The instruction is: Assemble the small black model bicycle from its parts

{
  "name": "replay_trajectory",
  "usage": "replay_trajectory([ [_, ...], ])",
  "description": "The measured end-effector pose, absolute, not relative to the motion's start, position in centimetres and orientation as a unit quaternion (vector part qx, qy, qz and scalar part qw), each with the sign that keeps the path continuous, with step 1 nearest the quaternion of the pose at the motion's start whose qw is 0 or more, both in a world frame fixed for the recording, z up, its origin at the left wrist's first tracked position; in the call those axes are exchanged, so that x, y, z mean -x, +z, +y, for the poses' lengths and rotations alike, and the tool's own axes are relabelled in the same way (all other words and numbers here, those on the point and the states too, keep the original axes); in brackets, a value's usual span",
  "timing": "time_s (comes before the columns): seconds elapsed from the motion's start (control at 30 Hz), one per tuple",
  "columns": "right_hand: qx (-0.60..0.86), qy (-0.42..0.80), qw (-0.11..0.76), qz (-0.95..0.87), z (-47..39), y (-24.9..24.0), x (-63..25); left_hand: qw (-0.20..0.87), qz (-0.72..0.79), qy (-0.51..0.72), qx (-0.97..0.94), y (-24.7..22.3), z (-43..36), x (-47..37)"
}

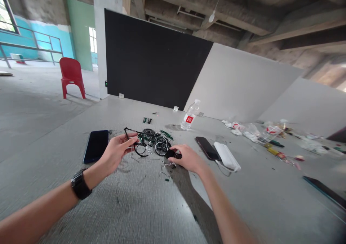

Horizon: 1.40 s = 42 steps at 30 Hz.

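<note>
My left hand [119, 151] pinches a small black bicycle frame [140, 143] between thumb and fingers, holding it just above the table. To its right, my right hand [185, 157] closes its fingertips on a small black part [170, 153] among the loose pieces; the fingers partly hide it. Small spoked wheels [161, 148] and dark green pieces [166, 134] lie between the hands. Tiny silver parts [169, 164] are scattered just in front of my right hand.
A dark phone [96, 146] lies left. Behind the parts stands a water bottle [190, 116]. Another phone [207, 147] and a white power bank [226, 155] lie right. Plastic wrappers [252, 131] spread farther right, with a dark tablet-like device [325, 190] at the edge.
</note>
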State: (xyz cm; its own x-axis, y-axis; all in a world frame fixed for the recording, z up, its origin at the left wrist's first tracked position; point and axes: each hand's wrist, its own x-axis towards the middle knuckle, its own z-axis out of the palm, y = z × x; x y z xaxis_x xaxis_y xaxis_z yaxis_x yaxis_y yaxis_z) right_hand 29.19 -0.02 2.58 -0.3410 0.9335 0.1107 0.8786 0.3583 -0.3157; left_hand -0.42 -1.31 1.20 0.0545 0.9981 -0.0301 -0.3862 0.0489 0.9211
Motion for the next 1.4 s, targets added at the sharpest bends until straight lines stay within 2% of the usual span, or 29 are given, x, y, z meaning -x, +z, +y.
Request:
replay_trajectory([
  [0.3,0.602,0.009,0.212,-0.77,3.0,0.8,-28.8,0.606,0.405,0.548,-0.411,1.0,-1.7,-0.1],
  [0.53,0.602,0.014,0.231,-0.764,5.3,-0.3,-28.1,0.606,0.419,0.524,-0.428,0.9,-2.0,-0.5],
  [1.13,0.574,0.166,0.422,-0.682,5.2,0.6,-29.6,0.59,0.432,0.516,-0.447,1.1,-2.2,-0.6],
  [1.4,0.508,0.313,0.437,-0.673,3.5,1.7,-27.4,0.566,0.421,0.515,-0.487,0.2,-1.9,-0.8],
])
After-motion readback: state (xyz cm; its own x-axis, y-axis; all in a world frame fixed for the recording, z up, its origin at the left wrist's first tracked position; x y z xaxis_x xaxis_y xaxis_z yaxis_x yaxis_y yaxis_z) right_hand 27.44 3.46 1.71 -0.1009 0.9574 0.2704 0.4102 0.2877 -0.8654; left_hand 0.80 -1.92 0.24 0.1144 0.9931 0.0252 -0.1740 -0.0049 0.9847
